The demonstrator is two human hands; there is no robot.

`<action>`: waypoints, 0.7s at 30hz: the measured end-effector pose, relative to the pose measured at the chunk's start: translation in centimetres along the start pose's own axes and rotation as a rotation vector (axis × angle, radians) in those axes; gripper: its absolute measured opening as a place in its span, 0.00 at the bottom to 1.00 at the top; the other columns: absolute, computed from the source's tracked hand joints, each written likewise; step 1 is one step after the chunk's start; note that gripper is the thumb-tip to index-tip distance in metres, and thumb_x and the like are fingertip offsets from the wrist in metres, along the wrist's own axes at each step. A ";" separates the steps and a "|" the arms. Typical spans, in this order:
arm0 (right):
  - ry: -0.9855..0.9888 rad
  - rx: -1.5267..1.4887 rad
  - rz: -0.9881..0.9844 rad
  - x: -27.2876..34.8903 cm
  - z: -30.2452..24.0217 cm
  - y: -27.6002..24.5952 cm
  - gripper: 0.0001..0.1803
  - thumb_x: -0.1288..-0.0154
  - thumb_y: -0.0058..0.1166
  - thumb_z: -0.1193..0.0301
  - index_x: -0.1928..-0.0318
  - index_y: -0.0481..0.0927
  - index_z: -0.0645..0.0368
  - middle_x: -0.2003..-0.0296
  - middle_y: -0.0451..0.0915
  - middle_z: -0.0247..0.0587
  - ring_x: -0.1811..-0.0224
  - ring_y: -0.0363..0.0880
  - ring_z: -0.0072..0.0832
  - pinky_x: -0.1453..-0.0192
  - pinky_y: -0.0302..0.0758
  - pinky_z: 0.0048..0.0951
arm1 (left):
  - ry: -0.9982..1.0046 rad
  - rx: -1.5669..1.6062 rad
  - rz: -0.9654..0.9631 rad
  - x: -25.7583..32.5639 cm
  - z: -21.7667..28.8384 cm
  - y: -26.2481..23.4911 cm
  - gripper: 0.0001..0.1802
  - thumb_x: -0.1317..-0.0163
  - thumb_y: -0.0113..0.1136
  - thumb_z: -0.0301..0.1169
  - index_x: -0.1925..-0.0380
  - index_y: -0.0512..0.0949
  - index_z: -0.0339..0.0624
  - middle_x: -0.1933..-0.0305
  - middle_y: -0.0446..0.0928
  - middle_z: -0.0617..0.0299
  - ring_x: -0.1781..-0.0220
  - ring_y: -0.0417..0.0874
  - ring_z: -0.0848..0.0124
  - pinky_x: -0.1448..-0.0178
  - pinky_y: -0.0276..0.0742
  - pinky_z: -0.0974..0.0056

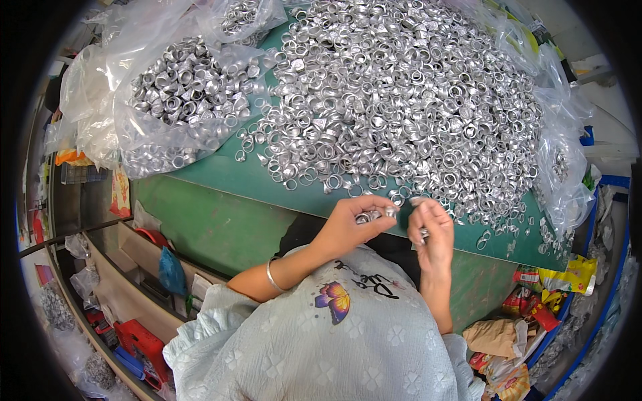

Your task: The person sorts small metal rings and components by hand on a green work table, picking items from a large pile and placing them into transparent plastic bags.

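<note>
A broad heap of silver metal rings [401, 93] covers much of the green tabletop [221, 172]. Just off the table's near edge, my left hand [354, 224] is curled around several silver rings, which show between its fingers and palm. Close beside it on the right is my right hand [433, 230], fingers bent inward, with a small silver ring [423, 233] against them. The two hands are near each other, and I cannot tell whether their fingertips touch. Loose rings lie along the table edge just beyond them.
A clear plastic bag [100, 100] full of rings lies open at the table's left. More clear plastic [562, 134] edges the heap on the right. Drawers [150, 267] stand below left, with a red tool [140, 344]. Packets and a brown paper bag [495, 337] sit below right.
</note>
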State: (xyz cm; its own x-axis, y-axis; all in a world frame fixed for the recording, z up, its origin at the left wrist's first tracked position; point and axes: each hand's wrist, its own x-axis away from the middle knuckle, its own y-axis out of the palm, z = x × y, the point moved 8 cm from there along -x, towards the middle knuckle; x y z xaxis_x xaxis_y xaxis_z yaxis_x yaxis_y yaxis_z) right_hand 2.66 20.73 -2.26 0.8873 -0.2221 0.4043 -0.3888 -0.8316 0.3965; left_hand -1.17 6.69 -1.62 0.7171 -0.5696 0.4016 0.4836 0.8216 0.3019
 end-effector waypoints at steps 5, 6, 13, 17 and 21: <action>0.024 0.027 -0.065 0.2 -0.4 -0.2 0.14 0.32 0.43 0.68 0.59 0.74 0.68 0.84 0.63 0.28 0.87 0.57 0.13 0.85 0.52 0.15 | 0.194 -0.084 0.031 0.0 0.4 -0.2 0.14 0.48 0.62 0.26 0.59 0.77 0.37 0.75 0.72 0.69 0.71 0.69 0.82 0.65 0.67 0.74; 0.084 -0.017 -0.111 0.2 0.2 0.4 0.15 0.31 0.42 0.66 0.58 0.73 0.68 0.85 0.62 0.27 0.87 0.57 0.13 0.86 0.52 0.15 | 0.323 -0.169 0.050 0.2 1.1 -0.1 0.14 0.48 0.62 0.26 0.59 0.77 0.37 0.76 0.71 0.69 0.71 0.69 0.82 0.65 0.67 0.74; 0.322 -0.356 -0.166 0.6 2.9 2.1 0.23 0.28 0.31 0.57 0.58 0.71 0.66 0.82 0.64 0.33 0.87 0.59 0.19 0.86 0.55 0.18 | 0.316 -0.170 0.051 0.4 1.6 0.1 0.16 0.50 0.63 0.24 0.59 0.77 0.37 0.77 0.70 0.68 0.71 0.69 0.82 0.64 0.67 0.74; 0.298 -0.289 -0.154 0.7 2.7 2.1 0.24 0.28 0.30 0.56 0.58 0.71 0.65 0.82 0.64 0.33 0.87 0.59 0.20 0.86 0.55 0.18 | 0.359 -0.222 0.052 0.6 2.1 0.4 0.16 0.51 0.64 0.23 0.59 0.77 0.37 0.78 0.70 0.68 0.72 0.68 0.81 0.65 0.67 0.74; 0.300 -0.371 -0.184 0.7 2.7 2.2 0.25 0.29 0.28 0.54 0.58 0.71 0.64 0.81 0.64 0.32 0.86 0.59 0.20 0.85 0.56 0.19 | 0.335 -0.246 0.047 0.6 2.1 0.5 0.17 0.51 0.64 0.24 0.59 0.77 0.37 0.78 0.70 0.68 0.73 0.68 0.81 0.65 0.67 0.74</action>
State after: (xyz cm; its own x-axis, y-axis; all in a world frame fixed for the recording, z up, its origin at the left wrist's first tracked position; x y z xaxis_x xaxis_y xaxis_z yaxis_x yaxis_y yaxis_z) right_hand 3.15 17.39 -3.36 0.8601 0.1123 0.4976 -0.3432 -0.5943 0.7273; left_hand -1.56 6.74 0.61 0.8451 -0.5263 0.0940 0.5230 0.8503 0.0584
